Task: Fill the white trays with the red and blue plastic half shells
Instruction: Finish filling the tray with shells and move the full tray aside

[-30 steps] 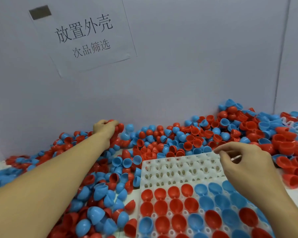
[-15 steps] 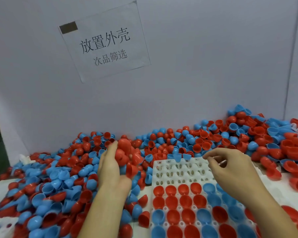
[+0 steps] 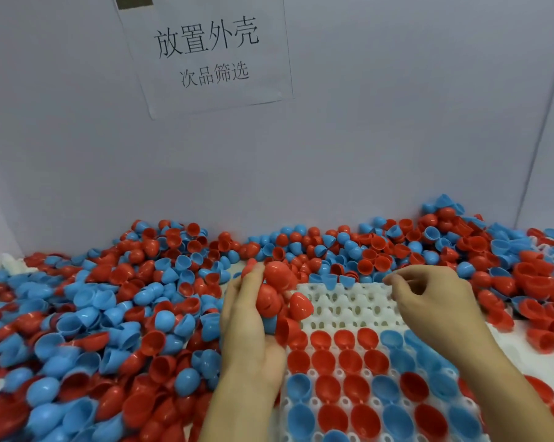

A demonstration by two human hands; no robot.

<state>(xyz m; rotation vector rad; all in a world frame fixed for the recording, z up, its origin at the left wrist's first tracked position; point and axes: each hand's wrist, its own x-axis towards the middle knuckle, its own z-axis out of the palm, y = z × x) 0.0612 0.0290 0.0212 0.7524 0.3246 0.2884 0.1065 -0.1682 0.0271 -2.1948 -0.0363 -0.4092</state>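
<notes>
Left hand (image 3: 253, 317) has carried a fistful of red half shells (image 3: 278, 295) to the white tray (image 3: 349, 301), right hand (image 3: 428, 301) curled, probably empty; light, slippery, pinch rims.

Your tray (image 3: 349, 301) sits front-right | loose shells (image 3: 116, 314) heaped left, behind, right of it | sign (image 3: 205, 52) on wall behind.

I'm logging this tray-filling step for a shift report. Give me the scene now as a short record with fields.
left hand: holds a handful of red half shells at the tray's left edge
right hand: fingers curled over the tray's empty rows; whether it pinches anything cannot be told
white tray: far rows empty, near rows hold red and blue shells
loose shells: heaped left, behind and right of the tray
paper sign: on the back wall
</notes>
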